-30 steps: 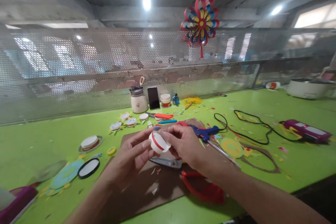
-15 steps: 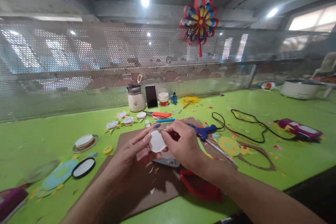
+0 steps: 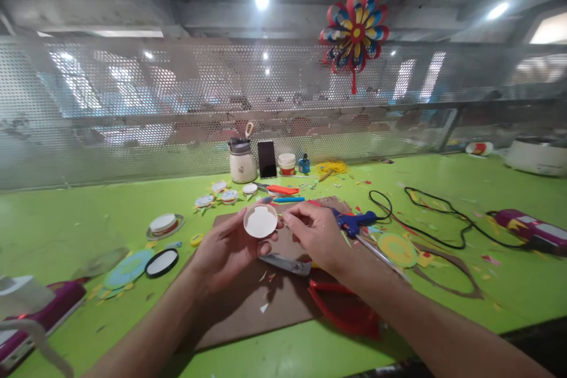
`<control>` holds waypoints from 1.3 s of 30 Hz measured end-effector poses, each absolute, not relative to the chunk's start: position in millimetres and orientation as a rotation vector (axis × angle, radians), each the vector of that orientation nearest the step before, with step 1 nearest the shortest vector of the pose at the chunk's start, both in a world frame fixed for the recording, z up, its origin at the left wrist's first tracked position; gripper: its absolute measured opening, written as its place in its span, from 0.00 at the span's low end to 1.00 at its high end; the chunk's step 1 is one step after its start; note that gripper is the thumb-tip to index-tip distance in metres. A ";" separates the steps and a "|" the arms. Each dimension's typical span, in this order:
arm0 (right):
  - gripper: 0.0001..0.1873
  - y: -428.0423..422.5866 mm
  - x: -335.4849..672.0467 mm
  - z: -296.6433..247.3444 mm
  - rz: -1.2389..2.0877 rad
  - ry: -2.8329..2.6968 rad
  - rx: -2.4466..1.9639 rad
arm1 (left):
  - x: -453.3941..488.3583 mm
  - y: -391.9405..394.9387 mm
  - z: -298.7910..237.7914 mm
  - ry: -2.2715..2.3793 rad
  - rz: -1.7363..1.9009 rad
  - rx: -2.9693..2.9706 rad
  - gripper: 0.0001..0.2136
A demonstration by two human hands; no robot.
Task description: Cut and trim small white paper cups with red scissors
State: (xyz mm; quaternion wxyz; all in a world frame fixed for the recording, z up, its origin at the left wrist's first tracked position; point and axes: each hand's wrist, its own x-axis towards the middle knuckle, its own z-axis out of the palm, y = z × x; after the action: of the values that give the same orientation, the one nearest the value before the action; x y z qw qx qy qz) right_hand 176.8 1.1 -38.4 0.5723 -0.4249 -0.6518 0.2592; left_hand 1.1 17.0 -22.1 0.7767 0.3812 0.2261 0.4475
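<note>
My left hand (image 3: 225,248) holds a small white round cup (image 3: 260,221) above a brown cardboard sheet (image 3: 248,307), its open side turned toward me. My right hand (image 3: 312,233) hovers just right of the cup with thumb and forefinger pinched together near its rim; what they pinch, if anything, I cannot make out. Scissors with red handles (image 3: 336,307) lie on the cardboard under my right wrist.
A blue glue gun (image 3: 354,222) with a black cord (image 3: 425,218) lies to the right. Paper discs (image 3: 128,269), a black ring (image 3: 162,262), a jar (image 3: 241,162), a phone (image 3: 267,159) and scraps litter the green table (image 3: 88,218). A paper pinwheel (image 3: 354,18) hangs on the mesh fence.
The cup has been turned so its red stripe no longer shows and its open face points at me. My right fingers have come off it a little to the right.
</note>
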 end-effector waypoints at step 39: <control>0.17 20.5 206.3 -37.9 0.506 -1.882 -1.335 | -7.4 42.8 -40.9 0.760 1.212 0.827 0.08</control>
State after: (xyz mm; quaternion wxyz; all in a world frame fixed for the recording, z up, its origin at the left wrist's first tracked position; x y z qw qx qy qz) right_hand 206.3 20.5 -37.9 0.3802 -0.5227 -0.7369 0.1980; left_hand -7.4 42.8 -40.9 0.6776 0.3682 0.3383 0.5393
